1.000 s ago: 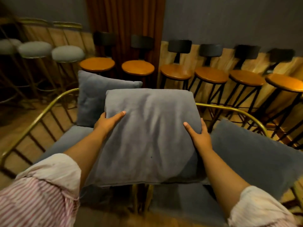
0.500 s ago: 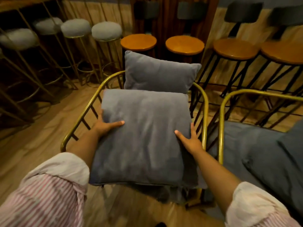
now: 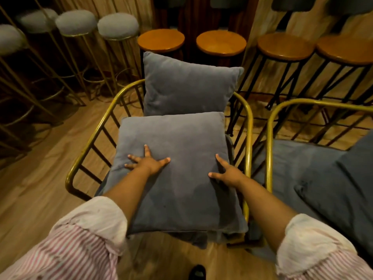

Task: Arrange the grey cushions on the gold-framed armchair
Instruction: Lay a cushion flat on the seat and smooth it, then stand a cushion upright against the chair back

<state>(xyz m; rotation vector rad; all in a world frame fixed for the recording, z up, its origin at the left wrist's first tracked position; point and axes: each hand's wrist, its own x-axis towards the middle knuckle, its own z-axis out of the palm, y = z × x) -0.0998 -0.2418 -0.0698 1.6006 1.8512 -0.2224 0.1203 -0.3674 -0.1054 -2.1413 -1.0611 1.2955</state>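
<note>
A large grey cushion (image 3: 181,150) lies flat on the seat of the gold-framed armchair (image 3: 96,130) in the middle of the view. My left hand (image 3: 148,161) rests flat on top of it with fingers spread. My right hand (image 3: 227,172) presses its right side, fingers apart. A second grey cushion (image 3: 187,85) stands upright against the chair's back, just behind the flat one. Neither hand grips anything.
A second gold-framed chair (image 3: 270,122) with dark grey cushions (image 3: 333,178) stands close on the right. Wooden-topped stools (image 3: 221,42) line the back, grey padded gold stools (image 3: 118,25) stand at the back left. Wooden floor lies to the left.
The cushion has come down onto the armchair seat. Both hands have let go of its edges and now lie flat on top of it with fingers spread.
</note>
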